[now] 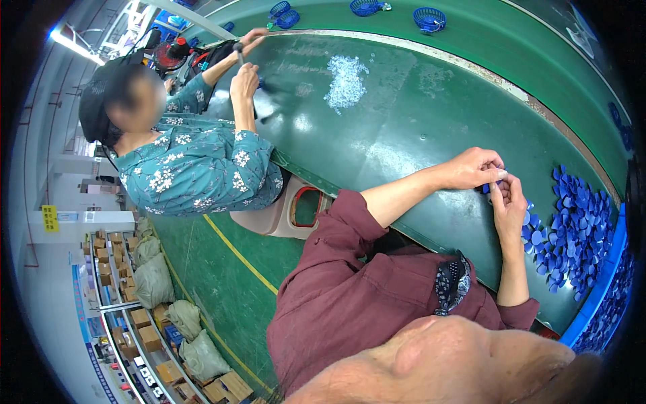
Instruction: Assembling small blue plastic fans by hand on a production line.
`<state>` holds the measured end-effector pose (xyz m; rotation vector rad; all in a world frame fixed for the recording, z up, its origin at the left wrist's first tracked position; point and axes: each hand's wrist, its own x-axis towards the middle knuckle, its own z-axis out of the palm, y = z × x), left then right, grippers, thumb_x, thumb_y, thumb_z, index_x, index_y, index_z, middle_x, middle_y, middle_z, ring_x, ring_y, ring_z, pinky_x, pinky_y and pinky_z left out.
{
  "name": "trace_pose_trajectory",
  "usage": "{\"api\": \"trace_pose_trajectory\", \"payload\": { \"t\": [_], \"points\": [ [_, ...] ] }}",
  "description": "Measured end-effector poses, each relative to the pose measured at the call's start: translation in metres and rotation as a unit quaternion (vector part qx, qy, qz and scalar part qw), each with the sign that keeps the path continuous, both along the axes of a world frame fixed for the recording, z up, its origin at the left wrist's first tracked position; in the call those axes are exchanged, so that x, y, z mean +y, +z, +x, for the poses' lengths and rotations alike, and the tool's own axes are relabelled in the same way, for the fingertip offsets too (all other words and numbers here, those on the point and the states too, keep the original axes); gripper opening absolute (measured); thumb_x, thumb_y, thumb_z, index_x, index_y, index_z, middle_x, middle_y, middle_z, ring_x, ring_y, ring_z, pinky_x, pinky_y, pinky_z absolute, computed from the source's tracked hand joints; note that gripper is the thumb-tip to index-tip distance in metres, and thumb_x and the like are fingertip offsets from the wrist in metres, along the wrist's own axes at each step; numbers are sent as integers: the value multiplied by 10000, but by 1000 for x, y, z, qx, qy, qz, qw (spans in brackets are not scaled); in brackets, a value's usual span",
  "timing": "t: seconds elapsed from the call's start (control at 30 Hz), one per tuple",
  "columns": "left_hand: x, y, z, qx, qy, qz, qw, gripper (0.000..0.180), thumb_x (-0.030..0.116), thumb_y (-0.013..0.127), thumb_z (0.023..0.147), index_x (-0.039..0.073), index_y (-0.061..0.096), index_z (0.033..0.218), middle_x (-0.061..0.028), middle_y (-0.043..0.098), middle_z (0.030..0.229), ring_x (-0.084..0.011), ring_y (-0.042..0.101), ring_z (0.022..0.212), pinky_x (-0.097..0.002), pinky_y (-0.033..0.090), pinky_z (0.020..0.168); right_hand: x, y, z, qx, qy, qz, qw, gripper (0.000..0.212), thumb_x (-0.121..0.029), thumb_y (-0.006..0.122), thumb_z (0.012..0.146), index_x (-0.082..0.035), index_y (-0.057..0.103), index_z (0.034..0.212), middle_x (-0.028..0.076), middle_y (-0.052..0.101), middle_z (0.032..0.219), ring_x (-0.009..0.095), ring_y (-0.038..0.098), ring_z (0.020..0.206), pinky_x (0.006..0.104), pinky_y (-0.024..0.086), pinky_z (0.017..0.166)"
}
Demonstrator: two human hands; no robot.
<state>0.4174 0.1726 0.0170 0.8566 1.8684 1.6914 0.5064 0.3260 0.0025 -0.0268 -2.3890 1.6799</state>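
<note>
Over the green worktable [397,135], my left hand [471,170] and my right hand [509,205] meet fingertip to fingertip. Both have their fingers pinched around a small blue plastic piece [485,189], which the fingers mostly cover. Its exact shape cannot be made out. Just beyond my right hand spreads a heap of flat, rounded blue plastic pieces [577,229]. A few of them lie close to my right wrist.
A blue-rimmed bin [592,303] of similar pieces borders the table at right. Small transparent pieces [345,82] lie mid-table. Blue baskets [429,20] sit on the green conveyor belt [471,34] behind. At left, a co-worker [195,161] holds a slim dark tool [239,50].
</note>
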Motion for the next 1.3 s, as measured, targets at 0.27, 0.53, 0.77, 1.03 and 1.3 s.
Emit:
{"api": "trace_pose_trajectory", "payload": {
  "t": [0.27,0.53,0.77,1.03,1.3],
  "points": [
    [0,-1,0,-3,4,-3,1000,346,260,610,897,-56,598,1036,-111,664,902,-137,606,837,-294,501,730,0,-2,0,-1,-4,-3,1000,219,-10,629,860,26,547,1059,-5,523,769,38,461,646,174,398,567],
    [0,0,1,0,5,2,1000,350,261,607,896,-60,597,1034,-119,665,898,-141,611,826,-302,505,720,-1,-3,0,1,0,-14,1000,218,-10,629,860,28,549,1059,-5,526,769,40,467,655,178,407,574],
    [2,-4,1,5,26,1,1000,298,219,612,893,-35,604,1049,-94,660,896,-121,598,818,-275,498,699,-2,-2,-1,30,-34,8,999,214,-33,674,823,11,570,1004,-10,546,721,37,468,609,187,397,530],
    [-11,31,-62,-32,243,65,967,252,230,619,891,-8,606,973,-76,641,778,-113,598,669,-255,485,585,3,-8,-5,23,-42,-19,999,234,-52,714,796,12,554,954,-11,521,662,27,423,551,184,373,494],
    [-19,16,-263,232,446,-257,826,399,327,671,802,-57,629,903,-266,646,882,-410,627,864,-454,486,768,-1,4,-3,26,-31,7,999,258,-72,724,778,9,570,969,7,551,684,45,462,546,201,390,484]
  ]
}}
